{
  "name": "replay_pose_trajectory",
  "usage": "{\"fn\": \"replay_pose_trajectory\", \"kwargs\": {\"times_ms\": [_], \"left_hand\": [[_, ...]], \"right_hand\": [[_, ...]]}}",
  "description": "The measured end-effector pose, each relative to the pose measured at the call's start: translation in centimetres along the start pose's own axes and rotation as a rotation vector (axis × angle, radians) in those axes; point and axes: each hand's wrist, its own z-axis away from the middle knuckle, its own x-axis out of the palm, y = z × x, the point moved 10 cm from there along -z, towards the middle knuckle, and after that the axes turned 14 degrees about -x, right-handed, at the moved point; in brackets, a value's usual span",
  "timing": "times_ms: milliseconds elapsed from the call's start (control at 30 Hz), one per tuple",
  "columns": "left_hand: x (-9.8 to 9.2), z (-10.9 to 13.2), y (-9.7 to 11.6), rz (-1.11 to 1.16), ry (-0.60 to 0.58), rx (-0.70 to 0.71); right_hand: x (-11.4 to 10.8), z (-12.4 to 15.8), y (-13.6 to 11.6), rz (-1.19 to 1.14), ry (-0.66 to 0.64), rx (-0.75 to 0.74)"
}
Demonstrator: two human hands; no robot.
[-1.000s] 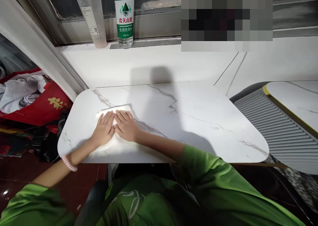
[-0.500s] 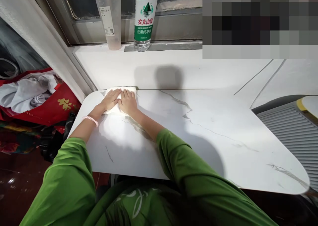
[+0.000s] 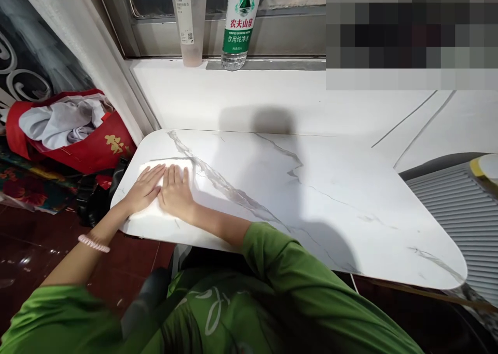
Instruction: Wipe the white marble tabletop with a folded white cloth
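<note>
Both palms press on a white cloth (image 3: 171,163) that lies flat near the left end of the white marbled table (image 3: 342,188). My left hand (image 3: 146,189) rests on the cloth's left part with its fingers stretched out; a pink coiled band circles that wrist. Against it lies my right hand (image 3: 176,193), fingers also extended and flat on the cloth. The two hands touch or overlap slightly at the thumbs.
On the sill behind the table stand a tall clear cup (image 3: 191,32) and a water bottle (image 3: 239,29). A red bag (image 3: 89,154) with light clothes is left of the table. A grey ribbed object (image 3: 459,208) is at the right.
Both hands and the cloth have moved from the table's back edge toward the front left. The view has shifted a little too.
</note>
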Motion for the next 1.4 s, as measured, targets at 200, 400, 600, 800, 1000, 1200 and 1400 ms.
{"fn": "replay_pose_trajectory", "kwargs": {"times_ms": [200, 400, 600, 800, 1000, 1200, 1400], "left_hand": [[-1.9, 7.8, -3.1, -0.027, 0.045, -0.132], [-2.5, 7.8, -4.8, -0.044, 0.043, -0.153], [-1.9, 1.1, -6.4, -0.073, -0.038, -0.104], [-0.7, -9.2, -7.8, -0.105, -0.081, -0.055], [-0.3, -16.8, -8.9, -0.090, -0.065, -0.086], [0.0, -17.8, -9.6, -0.098, -0.061, -0.094], [0.0, -14.6, -9.0, -0.122, -0.054, -0.127]], "right_hand": [[1.1, -0.5, -7.3, -0.111, -0.025, -0.135], [1.9, -2.0, -8.4, -0.122, -0.032, -0.151], [2.3, -5.2, -3.9, -0.091, 0.016, -0.040], [2.6, -9.8, 4.5, -0.037, 0.060, 0.108], [2.4, -13.4, 10.7, -0.013, 0.077, 0.178], [2.5, -14.3, 11.9, -0.031, 0.136, 0.169], [2.2, -12.5, 10.0, -0.029, 0.143, 0.095]]}}
